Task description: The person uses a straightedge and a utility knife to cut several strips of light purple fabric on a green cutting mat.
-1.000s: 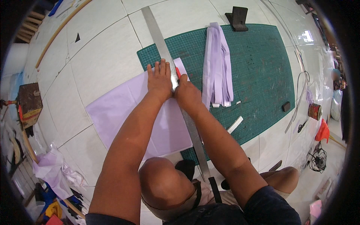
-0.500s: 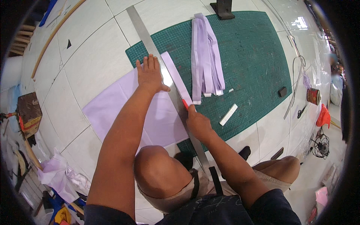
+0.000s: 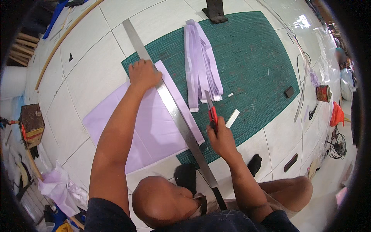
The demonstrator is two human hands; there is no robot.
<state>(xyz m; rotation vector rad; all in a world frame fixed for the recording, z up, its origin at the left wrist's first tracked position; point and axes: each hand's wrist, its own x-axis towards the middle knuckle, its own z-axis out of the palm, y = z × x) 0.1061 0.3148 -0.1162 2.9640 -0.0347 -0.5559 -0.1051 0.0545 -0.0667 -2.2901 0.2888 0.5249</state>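
My left hand [image 3: 145, 75] has its fingers curled over the long metal ruler [image 3: 170, 103], which lies slanting across a sheet of lilac fabric [image 3: 148, 123]. A narrow margin of fabric shows along the ruler's right side. In my right hand [image 3: 223, 140] is a red utility knife [image 3: 213, 115], its blade raised and pointing away from me. The blade overlaps the lower end of a bundle of lilac strips [image 3: 201, 63]; I cannot tell whether it touches. Under the bundle and part of the sheet lies a green cutting mat [image 3: 251, 58].
A white block [image 3: 232, 118] lies near my right hand, and a dark block [image 3: 288, 92] at the mat's right edge. At the far edge stands a black metal stand [image 3: 215, 13]. Scissors [image 3: 312, 113] and a round tin [image 3: 323, 93] are on the tiled floor at right.
My right hand and the knife have come away from the ruler's edge toward the right. My left hand's spread fingers have curled over the ruler. The margin beside the ruler looks wider.
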